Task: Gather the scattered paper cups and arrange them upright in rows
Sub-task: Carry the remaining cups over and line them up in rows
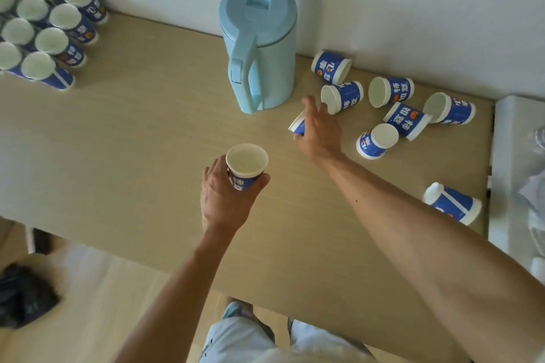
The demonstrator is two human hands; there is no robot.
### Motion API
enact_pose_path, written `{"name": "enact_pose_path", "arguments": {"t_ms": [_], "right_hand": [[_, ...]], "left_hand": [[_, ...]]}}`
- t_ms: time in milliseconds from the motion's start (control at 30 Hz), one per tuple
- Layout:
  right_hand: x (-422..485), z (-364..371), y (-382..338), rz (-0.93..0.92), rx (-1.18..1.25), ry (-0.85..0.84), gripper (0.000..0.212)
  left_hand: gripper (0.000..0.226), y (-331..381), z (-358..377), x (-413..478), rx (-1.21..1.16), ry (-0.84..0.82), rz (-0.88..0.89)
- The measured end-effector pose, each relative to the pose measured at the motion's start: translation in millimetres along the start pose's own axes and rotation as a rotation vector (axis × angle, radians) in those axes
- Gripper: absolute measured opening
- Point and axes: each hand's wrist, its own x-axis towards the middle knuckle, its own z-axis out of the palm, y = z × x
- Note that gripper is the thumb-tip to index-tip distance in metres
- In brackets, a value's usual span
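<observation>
left hand point(227, 200): mine, fingers and thumb curled round an upright cup point(246, 168), mouth up, held over the middle of the table.
right hand point(320, 132): mine, reaching forward, fingers wrapped over a tilted cup point(298, 126) just right of the jug's base; cup mostly hidden under my palm.
table point(147, 141): light wood top, against a white wall.
jug point(259, 44): pale blue, lidded, handle toward me, standing at the back.
rows of cups point(44, 26): upright, blue with white insides, packed at the far left corner, partly cut off.
scattered cups point(404, 115): six clustered right of my right hand, five on their sides, one mouth-down.
lone cup point(452, 203): on its side near the table's right edge.
</observation>
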Motion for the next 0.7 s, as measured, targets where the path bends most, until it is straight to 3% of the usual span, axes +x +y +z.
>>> {"name": "enact_pose_path", "arguments": {"t_ms": [133,333,533,700], "right_hand": [[-18,-7,1,0.098,0.243,-0.071,0.086],[-63,-32,-38,0.252,0.801,-0.022,0.050],[-109,-42,-122,0.202,1.123,0.009,0.060],[-143,-43,-204,0.116,1.232,0.037,0.063]], "left_hand": [[0.060,9,-8,-5,-0.034,0.017,-0.004],[0.057,12,-46,-14,-0.130,0.100,-0.034],[0.058,-17,-123,-27,-0.177,0.220,-0.086],[0.061,-56,-193,-38,-0.227,0.329,-0.060]]}}
